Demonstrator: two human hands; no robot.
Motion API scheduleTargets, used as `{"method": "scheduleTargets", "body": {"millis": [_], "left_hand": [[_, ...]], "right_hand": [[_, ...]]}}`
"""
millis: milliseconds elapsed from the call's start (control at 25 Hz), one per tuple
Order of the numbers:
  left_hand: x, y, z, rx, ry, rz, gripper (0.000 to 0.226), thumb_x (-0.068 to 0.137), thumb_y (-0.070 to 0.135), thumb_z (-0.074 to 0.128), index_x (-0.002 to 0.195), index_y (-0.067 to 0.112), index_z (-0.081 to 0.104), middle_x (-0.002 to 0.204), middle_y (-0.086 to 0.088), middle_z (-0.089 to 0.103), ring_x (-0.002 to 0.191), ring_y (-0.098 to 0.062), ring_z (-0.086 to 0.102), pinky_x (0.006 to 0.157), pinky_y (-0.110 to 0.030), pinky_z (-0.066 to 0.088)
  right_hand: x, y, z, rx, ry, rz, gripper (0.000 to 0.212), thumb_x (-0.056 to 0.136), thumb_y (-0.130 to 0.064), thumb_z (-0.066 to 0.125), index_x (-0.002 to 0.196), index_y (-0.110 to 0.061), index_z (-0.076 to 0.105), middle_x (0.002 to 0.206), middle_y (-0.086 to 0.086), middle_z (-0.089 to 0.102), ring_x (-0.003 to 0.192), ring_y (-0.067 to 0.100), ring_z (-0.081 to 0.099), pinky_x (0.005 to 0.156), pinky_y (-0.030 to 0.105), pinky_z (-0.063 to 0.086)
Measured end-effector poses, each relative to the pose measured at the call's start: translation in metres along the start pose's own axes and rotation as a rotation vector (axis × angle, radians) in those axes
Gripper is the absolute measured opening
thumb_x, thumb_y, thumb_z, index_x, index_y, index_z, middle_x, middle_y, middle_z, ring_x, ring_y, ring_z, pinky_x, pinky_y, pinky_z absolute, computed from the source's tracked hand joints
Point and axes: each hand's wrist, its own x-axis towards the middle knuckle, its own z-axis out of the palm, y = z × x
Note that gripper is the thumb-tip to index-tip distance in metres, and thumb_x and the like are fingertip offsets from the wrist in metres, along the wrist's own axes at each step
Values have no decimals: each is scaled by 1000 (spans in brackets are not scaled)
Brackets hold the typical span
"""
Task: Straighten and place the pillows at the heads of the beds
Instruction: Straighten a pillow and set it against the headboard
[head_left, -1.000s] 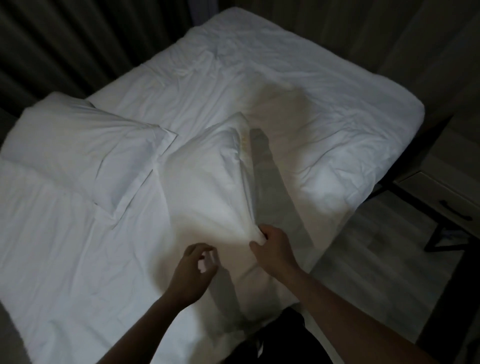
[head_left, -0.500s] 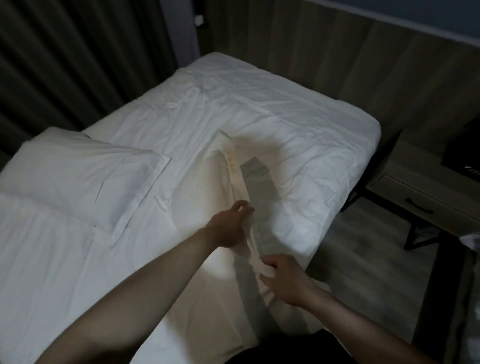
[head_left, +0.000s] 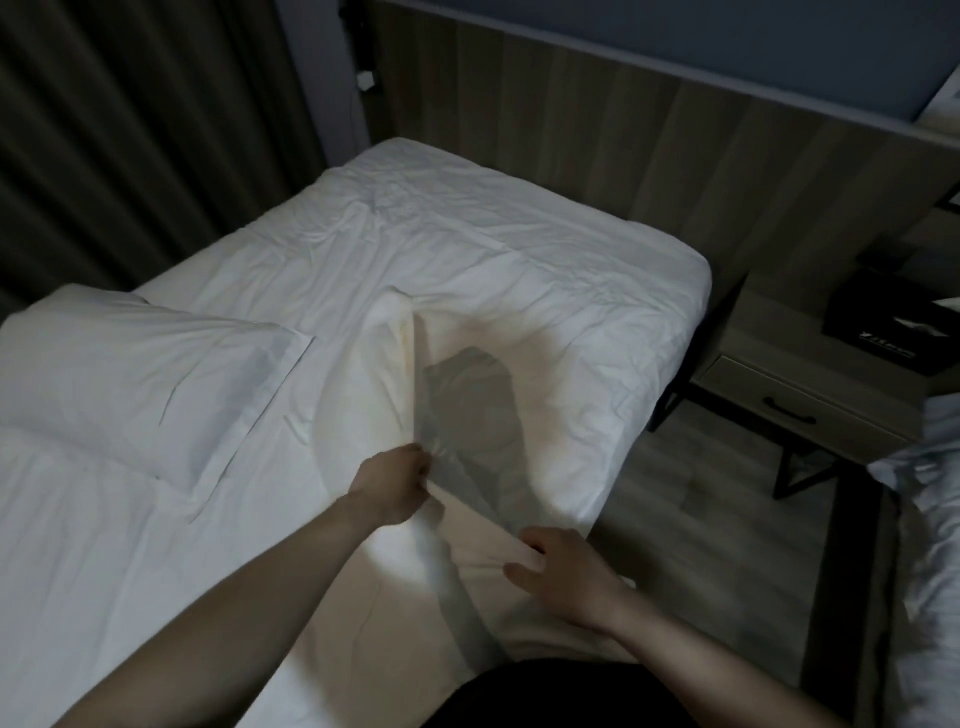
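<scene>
White cotton of the near pillow (head_left: 363, 395), lying mid-bed (head_left: 519, 249) beside the second pillow (head_left: 140, 374), is pinched by the left hand (head_left: 392, 483) and right hand (head_left: 558, 566), seemingly so its edge can be pulled taut.

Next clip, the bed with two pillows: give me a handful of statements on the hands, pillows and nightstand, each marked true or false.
1. The left hand grips the edge of the raised pillow. True.
2. The right hand is resting on the nightstand. False: it holds the pillow's fabric at the near edge of the bed.
3. The second pillow lies flat on the bed, to the left of the raised one. True.
4. The nightstand drawer is pulled open. False: it looks closed, with its dark handle showing.
5. Both pillows are already set against the headboard. False: both lie well short of it.
</scene>
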Motion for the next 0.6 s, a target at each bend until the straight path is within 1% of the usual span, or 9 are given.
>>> {"method": "scheduleTargets", "body": {"millis": [80, 120, 160, 240, 360, 400, 520, 560, 600], "left_hand": [[-10, 0, 17, -110, 21, -29, 16, 79, 25, 67, 93, 22, 61, 107, 4, 63, 98, -29, 67, 71, -32, 46], [-15, 1, 24, -167, 39, -12, 15, 80, 23, 63, 95, 23, 58, 106, 5, 60, 95, -30, 66, 70, -35, 48], [-18, 3, 28, -215, 67, 19, 14, 82, 21, 57, 96, 24, 54, 106, 4, 57, 90, -32, 64, 70, -38, 50], [-14, 10, 27, -249, 137, 93, 17, 86, 18, 52, 101, 26, 49, 108, 3, 52, 85, -34, 62, 68, -39, 49], [18, 27, 4, -178, 212, 157, 29, 92, 18, 53, 120, 25, 58, 123, 1, 52, 93, -29, 65, 74, -37, 53], [31, 33, -5, -156, 221, 148, 29, 94, 21, 51, 122, 25, 61, 124, 0, 51, 94, -29, 66, 77, -39, 55], [68, 57, -32, -70, 254, 97, 25, 98, 26, 47, 116, 23, 65, 130, 1, 51, 96, -33, 68, 79, -41, 56], [79, 66, -39, -39, 261, 79, 25, 98, 27, 48, 116, 23, 65, 130, 1, 56, 98, -34, 69, 79, -39, 56], [88, 78, -47, -15, 257, 54, 23, 99, 28, 48, 113, 23, 66, 124, 1, 63, 99, -35, 69, 78, -37, 53]], "right_hand": [[-6, 12, -3, -30, -12, 21, 33, 88, -47, 67, 63, -39, 47, 63, -15, 54, 66, -1, 52, 60, 19, 37], [-8, 19, -5, -38, -27, 36, 32, 88, -50, 66, 64, -38, 48, 65, -13, 53, 69, -1, 52, 61, 23, 38], [-9, 25, -9, -28, -36, 44, 32, 87, -50, 65, 64, -34, 49, 65, -12, 53, 70, 1, 51, 62, 25, 38], [-8, 30, -23, 10, -13, 29, 38, 88, -43, 67, 61, -26, 47, 61, -8, 49, 62, 3, 47, 62, 29, 37], [-3, 27, -61, 139, 77, -64, 43, 92, -31, 68, 60, -22, 42, 54, -10, 43, 54, 3, 41, 56, 23, 31], [-3, 27, -76, 183, 97, -93, 44, 94, -27, 68, 60, -22, 40, 54, -10, 38, 53, 3, 38, 54, 21, 29], [-6, 36, -122, 245, 127, -167, 49, 94, -24, 69, 59, -23, 34, 56, -11, 32, 54, 1, 34, 53, 19, 27], [-8, 43, -138, 258, 135, -171, 50, 94, -24, 70, 59, -23, 33, 56, -11, 32, 53, 1, 34, 54, 19, 28], [-9, 53, -155, 272, 145, -161, 51, 93, -24, 70, 59, -23, 33, 55, -11, 32, 53, 1, 34, 54, 20, 28]]}}
